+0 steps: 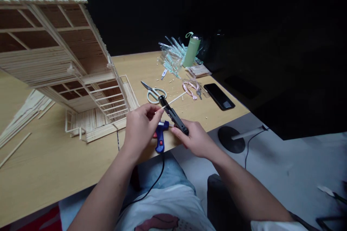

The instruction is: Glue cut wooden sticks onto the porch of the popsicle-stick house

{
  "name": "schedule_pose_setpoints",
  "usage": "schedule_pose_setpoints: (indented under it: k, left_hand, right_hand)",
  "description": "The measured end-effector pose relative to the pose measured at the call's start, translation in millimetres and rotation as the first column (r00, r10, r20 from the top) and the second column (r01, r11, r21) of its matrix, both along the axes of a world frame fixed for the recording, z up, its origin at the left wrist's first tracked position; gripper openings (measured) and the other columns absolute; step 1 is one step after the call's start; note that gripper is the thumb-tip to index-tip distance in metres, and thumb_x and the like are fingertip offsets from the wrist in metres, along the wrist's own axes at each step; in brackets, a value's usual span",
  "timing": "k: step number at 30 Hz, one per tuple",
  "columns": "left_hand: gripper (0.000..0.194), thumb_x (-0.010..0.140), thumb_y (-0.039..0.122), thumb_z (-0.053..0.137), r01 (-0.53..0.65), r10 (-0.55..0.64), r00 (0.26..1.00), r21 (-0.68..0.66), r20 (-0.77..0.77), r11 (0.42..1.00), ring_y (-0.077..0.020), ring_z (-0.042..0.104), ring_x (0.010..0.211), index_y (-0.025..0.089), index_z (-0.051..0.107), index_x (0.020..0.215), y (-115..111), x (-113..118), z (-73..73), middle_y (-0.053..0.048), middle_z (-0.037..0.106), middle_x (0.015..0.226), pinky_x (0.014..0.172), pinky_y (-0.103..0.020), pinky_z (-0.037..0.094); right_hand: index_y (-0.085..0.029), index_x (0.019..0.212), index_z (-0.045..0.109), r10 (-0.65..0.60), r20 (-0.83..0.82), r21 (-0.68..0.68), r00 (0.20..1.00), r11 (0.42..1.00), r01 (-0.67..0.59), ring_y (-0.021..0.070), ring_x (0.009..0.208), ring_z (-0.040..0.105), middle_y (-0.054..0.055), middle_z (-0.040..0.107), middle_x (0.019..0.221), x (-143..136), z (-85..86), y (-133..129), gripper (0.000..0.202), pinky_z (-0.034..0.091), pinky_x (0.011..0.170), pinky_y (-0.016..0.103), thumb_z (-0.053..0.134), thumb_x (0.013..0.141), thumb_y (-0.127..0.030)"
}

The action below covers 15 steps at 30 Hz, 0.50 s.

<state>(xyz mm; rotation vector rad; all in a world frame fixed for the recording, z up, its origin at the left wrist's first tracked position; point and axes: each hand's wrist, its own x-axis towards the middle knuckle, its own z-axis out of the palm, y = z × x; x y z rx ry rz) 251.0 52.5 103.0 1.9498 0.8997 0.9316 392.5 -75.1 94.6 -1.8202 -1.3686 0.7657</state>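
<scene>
My left hand (142, 124) pinches a thin pale wooden stick (177, 97), which points away to the right. My right hand (193, 137) is closed round a black plier-like tool (173, 114); its head lies across the stick, close to my left fingertips. Whether the jaws bite the stick I cannot tell. Just below, a blue hot glue gun (160, 140) with a red switch lies at the table edge, partly behind my left hand. White-handled scissors (154, 93) rest open beyond my hands. At the left stands a large model house (81, 57) made of wooden sticks.
Loose sticks (25, 110) lie at the left on the table (67, 173). Farther back are a green bottle (192, 51), a heap of clear and teal plastic wrappers (172, 57), a pink band (189, 88) and a black phone (219, 96). A cable (159, 177) hangs over the edge.
</scene>
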Motion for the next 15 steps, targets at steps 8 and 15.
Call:
schedule_pose_setpoints:
  k: [8, 15]
  left_hand:
    - [0.017, 0.091, 0.026, 0.063, 0.059, 0.012, 0.96, 0.243, -0.279, 0.968, -0.0232, 0.068, 0.071, 0.019, 0.077, 0.085, 1, 8, 1.0, -0.01, 0.077, 0.081, 0.066, -0.031, 0.042]
    - [0.019, 0.094, 0.023, 0.059, 0.068, 0.036, 0.924, 0.257, -0.38, 0.964, -0.0266, 0.068, 0.078, 0.014, 0.075, 0.09, -1, 15, 3.6, -0.014, 0.076, 0.086, 0.071, -0.035, 0.044]
  right_hand:
    - [-0.022, 0.078, 0.063, -0.029, 0.097, -0.084, 0.995, 0.996, 0.037, 0.0199, 0.052, 0.058, -0.005, 0.051, 0.045, 9, -6.4, 3, 0.029, 0.042, 0.061, 0.03, 0.057, 0.096, -0.044]
    - [-0.024, 0.064, 0.054, -0.127, 0.153, -0.014, 0.98, 0.991, 0.13, 0.022, 0.055, 0.058, 0.001, 0.055, 0.051, 14, -21.4, 4, 0.047, 0.038, 0.055, 0.03, 0.053, 0.091, -0.063]
